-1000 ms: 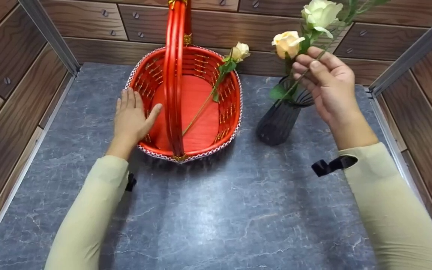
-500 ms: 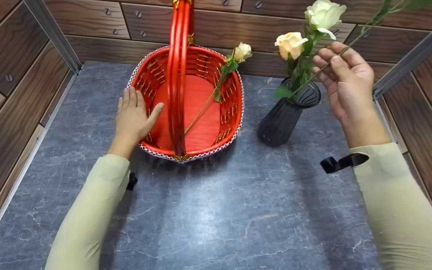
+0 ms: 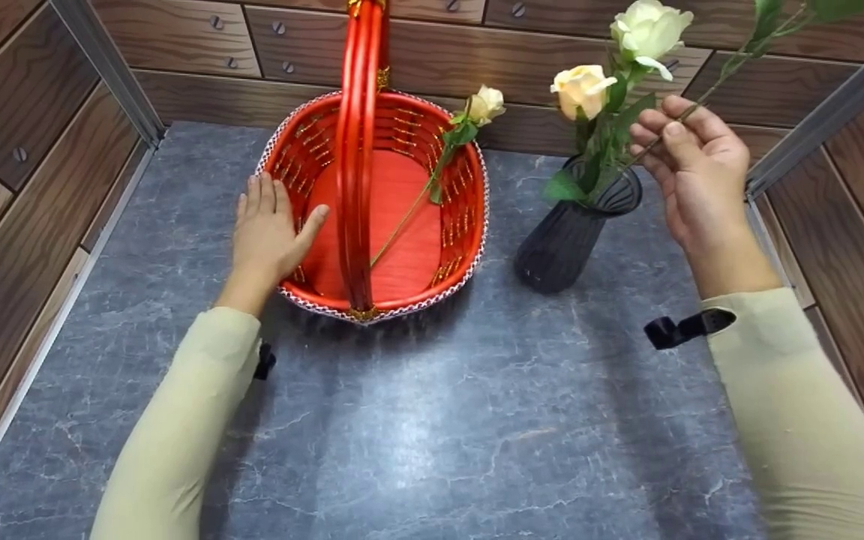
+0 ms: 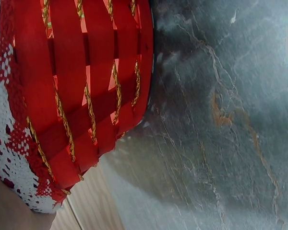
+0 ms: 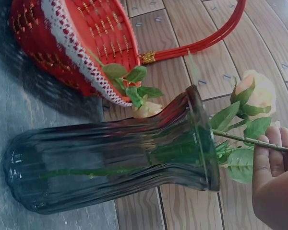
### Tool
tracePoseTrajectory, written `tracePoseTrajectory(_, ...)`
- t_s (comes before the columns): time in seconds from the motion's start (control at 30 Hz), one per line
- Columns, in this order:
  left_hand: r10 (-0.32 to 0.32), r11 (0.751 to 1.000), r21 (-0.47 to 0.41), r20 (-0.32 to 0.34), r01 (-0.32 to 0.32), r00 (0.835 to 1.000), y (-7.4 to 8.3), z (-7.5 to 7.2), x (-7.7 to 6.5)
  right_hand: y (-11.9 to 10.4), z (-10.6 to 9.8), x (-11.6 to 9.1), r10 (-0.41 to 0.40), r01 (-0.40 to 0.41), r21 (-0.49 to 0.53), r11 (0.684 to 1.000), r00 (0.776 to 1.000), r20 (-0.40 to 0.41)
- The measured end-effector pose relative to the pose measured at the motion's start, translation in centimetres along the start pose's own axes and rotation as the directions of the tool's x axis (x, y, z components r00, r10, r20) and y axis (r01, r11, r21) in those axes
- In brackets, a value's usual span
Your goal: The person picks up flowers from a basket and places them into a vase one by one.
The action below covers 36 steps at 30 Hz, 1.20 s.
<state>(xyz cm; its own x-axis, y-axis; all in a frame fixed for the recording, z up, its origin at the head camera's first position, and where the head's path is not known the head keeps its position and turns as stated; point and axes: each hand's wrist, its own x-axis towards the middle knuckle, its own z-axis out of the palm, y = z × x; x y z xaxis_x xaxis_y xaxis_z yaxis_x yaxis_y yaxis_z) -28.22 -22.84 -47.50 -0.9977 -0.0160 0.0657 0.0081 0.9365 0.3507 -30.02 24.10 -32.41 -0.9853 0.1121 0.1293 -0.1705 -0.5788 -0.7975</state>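
My left hand (image 3: 267, 232) rests on the left rim of a red woven basket (image 3: 469, 247) with straight fingers, the thumb spread over the inside. A cream rose (image 3: 484, 105) leans in the basket, its head past the right rim. My right hand (image 3: 702, 172) pinches a thin flower stem (image 3: 717, 82) between thumb and fingers, beside a dark ribbed glass vase (image 3: 559, 247). The stem's flower head is out of view. Its lower end is at the vase mouth, partly hidden by leaves. A peach rose (image 3: 582, 90) and a white rose (image 3: 649, 34) stand in the vase.
The basket's tall red handle (image 3: 357, 150) arches over its middle. Wood-patterned panels (image 3: 447, 56) enclose the back and sides of the grey marbled table (image 3: 402, 420). A metal post (image 3: 109, 71) rises at the back left corner.
My right hand has moved right with the stem, then slightly down, and the stem's upper part has swung right. My left hand stays on the basket rim.
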Motion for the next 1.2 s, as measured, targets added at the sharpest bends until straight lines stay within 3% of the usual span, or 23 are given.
tracePoseTrajectory(0.47,-0.005,1.000,0.016,0.006,0.005,1.000,0.0,0.0,0.1,0.7,-0.7,0.0,0.000,0.007,-0.122,0.993,0.998,0.057)
tracePoseTrajectory(0.93,-0.009,1.000,0.009,0.014,0.009,1.000,-0.1,-0.2,0.0,1.6,-0.8,-0.3,0.064,-0.037,-0.220,0.975,0.991,0.118)
tracePoseTrajectory(1.2,-0.010,1.000,0.001,0.019,0.010,1.000,0.0,-0.2,0.0,1.8,-0.9,-0.4,0.088,-0.061,-0.297,0.953,0.993,0.080)
